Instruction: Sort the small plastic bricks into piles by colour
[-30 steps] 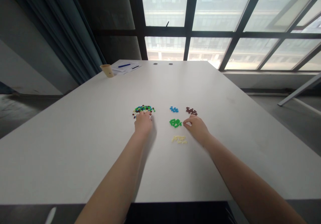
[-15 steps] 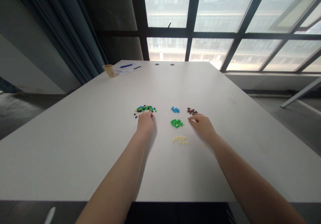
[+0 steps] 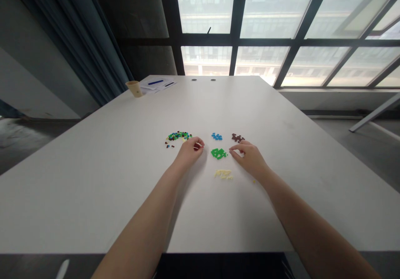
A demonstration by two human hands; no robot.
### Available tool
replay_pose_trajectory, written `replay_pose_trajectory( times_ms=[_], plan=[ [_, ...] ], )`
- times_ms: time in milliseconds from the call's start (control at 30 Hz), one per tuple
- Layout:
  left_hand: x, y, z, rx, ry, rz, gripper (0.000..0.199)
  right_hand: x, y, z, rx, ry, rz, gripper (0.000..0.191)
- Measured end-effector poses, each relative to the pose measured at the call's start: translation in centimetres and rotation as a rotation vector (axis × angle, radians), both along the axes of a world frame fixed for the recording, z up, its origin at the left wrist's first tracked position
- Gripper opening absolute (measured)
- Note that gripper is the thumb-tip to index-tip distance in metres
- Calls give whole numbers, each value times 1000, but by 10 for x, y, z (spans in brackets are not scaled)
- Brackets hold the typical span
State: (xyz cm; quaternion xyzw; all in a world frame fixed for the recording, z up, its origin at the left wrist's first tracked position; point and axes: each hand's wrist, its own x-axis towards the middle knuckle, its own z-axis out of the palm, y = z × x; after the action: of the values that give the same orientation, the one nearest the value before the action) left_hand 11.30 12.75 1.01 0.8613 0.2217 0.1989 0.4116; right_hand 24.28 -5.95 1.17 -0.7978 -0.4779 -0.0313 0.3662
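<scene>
Left hand (image 3: 190, 150) has its fingers curled close, can't tell if they're pinching anything; same for the right hand (image 3: 249, 155), by the green pieces (image 3: 218, 153) mid-frame. Left just swung off the mixed pile (image 3: 178, 135), left of centre, so probably mid-transfer.

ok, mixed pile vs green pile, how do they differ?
Colour: the mixed pile combines several colours; the green pile is all green.
Place: the mixed pile lies left of the left hand; the green pile sits between it and the right hand.
Shared: both are small pieces lying on the white table.
</scene>
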Motion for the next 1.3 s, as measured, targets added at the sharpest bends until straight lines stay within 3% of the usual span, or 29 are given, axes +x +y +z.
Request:
replay_pose_trajectory(
  times_ms=[200,333,600,933,1133,1300],
  plan=[
    [3,-27,9,-339,-221,-172,9,-10,0,10,89,-11,73,13],
    [3,-46,13,-487,-361,-184,17,-18,-1,17,213,-43,169,12],
    [2,-59,14,-419,-444,-230,21,-17,-1,17,304,-105,214,13],
    [2,-55,9,-350,-419,-288,24,-15,0,15,274,-137,257,17],
    [2,-55,9,-393,-404,-300,26,-17,0,14,260,-135,281,14],
    [3,-55,10,-331,-381,-271,23,-13,-4,24,215,-139,218,11]
  ],
)
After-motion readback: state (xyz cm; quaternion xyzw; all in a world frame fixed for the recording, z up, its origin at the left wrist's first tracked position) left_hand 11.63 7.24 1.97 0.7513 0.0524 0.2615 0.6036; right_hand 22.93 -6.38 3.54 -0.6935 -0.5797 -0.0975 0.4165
